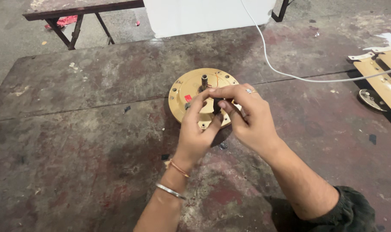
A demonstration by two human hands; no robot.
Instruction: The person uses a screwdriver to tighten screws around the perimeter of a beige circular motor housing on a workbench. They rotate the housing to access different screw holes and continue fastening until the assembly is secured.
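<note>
Here, the left hand (198,129) & right hand (248,116) are both pinching a small black part (217,105) just above the tan round motor housing (191,92), which is lying flat on the worn table (75,129), probably so its thin wires are reaching.

Open tabletop (75,141) left of and below the motor disc (184,88). Obstacles: white cable (290,76) crossing at right, fan blades (382,79) at right edge, white box (204,17) behind.
</note>
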